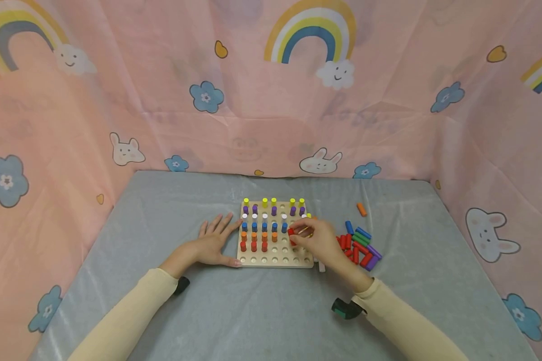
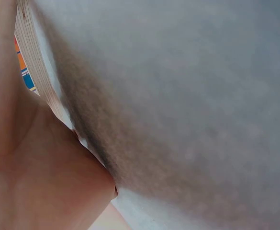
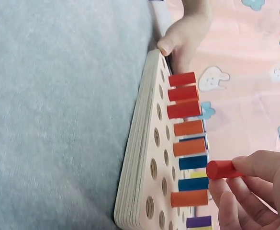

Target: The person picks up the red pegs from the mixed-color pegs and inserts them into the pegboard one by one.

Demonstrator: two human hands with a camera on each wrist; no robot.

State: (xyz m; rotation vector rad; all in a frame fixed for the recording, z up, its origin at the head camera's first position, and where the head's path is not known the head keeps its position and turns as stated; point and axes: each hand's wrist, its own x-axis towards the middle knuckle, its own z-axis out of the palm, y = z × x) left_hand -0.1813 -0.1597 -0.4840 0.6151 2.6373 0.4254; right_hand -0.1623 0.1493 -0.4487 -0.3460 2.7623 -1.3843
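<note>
My right hand [image 1: 320, 243] pinches a red wooden peg [image 3: 221, 168] between thumb and fingers, above the right part of a wooden pegboard [image 1: 275, 265]. With its fingers spread, my left hand [image 1: 212, 246] lies along the board's left edge, the thumb at the near corner. Rows of upright pegs fill many holes: yellow at the far side, then purple, white, blue and orange. Three red pegs [image 1: 254, 246] stand at the left of the red row. Bare holes show along the nearest row. In the left wrist view, the palm [image 2: 44, 167] sits beside the board's layered side.
A loose pile of red pegs [image 1: 355, 255], with blue, green and purple ones, lies right of the board. One orange peg [image 1: 361, 209] lies apart behind it. A grey cloth [image 1: 198, 321] covers the table, and a pink patterned curtain [image 1: 243, 120] hangs around it.
</note>
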